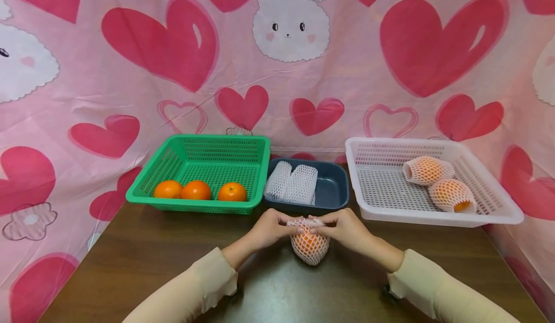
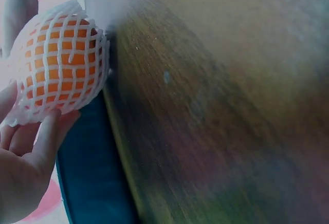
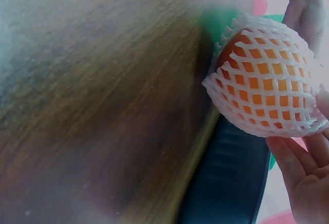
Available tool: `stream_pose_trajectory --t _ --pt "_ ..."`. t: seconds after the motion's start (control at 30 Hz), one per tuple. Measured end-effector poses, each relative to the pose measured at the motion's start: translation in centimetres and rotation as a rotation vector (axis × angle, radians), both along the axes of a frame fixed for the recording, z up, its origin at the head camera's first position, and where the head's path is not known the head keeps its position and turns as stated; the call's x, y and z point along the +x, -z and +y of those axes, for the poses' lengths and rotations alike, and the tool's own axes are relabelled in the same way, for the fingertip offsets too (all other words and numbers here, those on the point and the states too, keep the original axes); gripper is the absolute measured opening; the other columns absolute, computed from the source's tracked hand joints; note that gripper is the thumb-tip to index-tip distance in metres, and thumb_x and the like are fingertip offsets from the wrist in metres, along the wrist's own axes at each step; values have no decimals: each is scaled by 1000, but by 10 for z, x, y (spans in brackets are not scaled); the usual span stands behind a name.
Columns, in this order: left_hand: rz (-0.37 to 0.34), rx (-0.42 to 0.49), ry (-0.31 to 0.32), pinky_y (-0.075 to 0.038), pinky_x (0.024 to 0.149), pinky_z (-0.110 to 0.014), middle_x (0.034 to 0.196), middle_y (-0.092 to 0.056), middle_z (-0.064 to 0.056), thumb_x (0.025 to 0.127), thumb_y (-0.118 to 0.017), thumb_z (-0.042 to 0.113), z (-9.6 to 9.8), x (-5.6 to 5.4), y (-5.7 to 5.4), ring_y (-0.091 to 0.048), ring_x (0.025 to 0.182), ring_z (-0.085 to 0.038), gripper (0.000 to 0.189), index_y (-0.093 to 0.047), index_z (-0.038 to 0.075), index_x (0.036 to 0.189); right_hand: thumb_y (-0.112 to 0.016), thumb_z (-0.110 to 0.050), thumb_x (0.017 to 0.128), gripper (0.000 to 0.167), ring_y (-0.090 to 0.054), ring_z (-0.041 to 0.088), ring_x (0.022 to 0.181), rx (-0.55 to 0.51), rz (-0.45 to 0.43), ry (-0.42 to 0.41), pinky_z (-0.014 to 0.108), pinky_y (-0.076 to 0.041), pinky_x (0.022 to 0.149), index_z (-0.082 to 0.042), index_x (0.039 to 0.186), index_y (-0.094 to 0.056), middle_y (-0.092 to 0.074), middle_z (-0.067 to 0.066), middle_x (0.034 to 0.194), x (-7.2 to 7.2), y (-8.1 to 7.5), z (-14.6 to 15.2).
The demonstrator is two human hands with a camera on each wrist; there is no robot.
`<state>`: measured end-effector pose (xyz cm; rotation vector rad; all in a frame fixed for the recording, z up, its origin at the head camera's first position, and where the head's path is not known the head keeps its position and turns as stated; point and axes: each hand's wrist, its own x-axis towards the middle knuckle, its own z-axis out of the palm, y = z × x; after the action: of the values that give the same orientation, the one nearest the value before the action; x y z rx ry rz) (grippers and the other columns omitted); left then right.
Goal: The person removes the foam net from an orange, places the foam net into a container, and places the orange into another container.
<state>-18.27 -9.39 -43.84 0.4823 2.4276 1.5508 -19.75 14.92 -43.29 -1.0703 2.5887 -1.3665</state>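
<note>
An orange in a white foam net sleeve (image 1: pixel 310 246) is between both hands over the near middle of the table. My left hand (image 1: pixel 270 229) pinches the sleeve's upper edge from the left, and my right hand (image 1: pixel 347 227) pinches it from the right. The netting covers most of the fruit, as the left wrist view shows on the netted orange (image 2: pixel 61 62). In the right wrist view, a strip of bare peel shows at one end of the netted orange (image 3: pixel 267 80), while fingers press the other end.
Behind the hands, a dark blue tray (image 1: pixel 331 190) holds two flat foam sleeves (image 1: pixel 302 184). A green basket (image 1: pixel 204 142) at the left has three bare oranges (image 1: pixel 232 191) in it. The white basket (image 1: pixel 377 188) at the right contains two netted oranges (image 1: pixel 452 195). All stand on a brown wooden table (image 1: pixel 130 265).
</note>
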Motion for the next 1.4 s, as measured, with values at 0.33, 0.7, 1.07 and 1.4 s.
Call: stream_pose_trajectory --t 0.33,0.7,1.07,1.4 --pt "104 -28 -40 -55 64 -25 88 -77 4 88 -83 21 1 -1 -8 -62 74 -9 20 -83 5 100 -84 -7 84 14 -66 5 82 -38 54 62 27 -57 72 -4 98 -81 -77 0 91 3 0 -6" --pt "88 -75 3 -55 77 -29 105 -76 1 88 -83 27 -2 -2 -10 -62 90 -15 32 -79 9 115 -87 -33 83 40 -61 8 86 136 -110 -32 30 -53 76 -6 110 -76 -73 -5 96 -3 6 -2" --pt "69 -146 81 -55 82 -27 117 -74 -2 81 -90 27 1 2 -10 -63 95 -9 51 -74 10 126 -87 -27 84 25 -54 3 73 74 -127 -45 23 -48 63 -7 97 -81 -71 -10 83 -1 7 -1" --pt "123 -155 10 -48 63 -24 95 -75 5 80 -91 26 2 3 -15 -56 76 -11 34 -81 10 108 -89 -19 81 14 -53 1 67 14 -171 6 21 -48 59 -7 86 -83 -74 -9 79 0 2 -4"
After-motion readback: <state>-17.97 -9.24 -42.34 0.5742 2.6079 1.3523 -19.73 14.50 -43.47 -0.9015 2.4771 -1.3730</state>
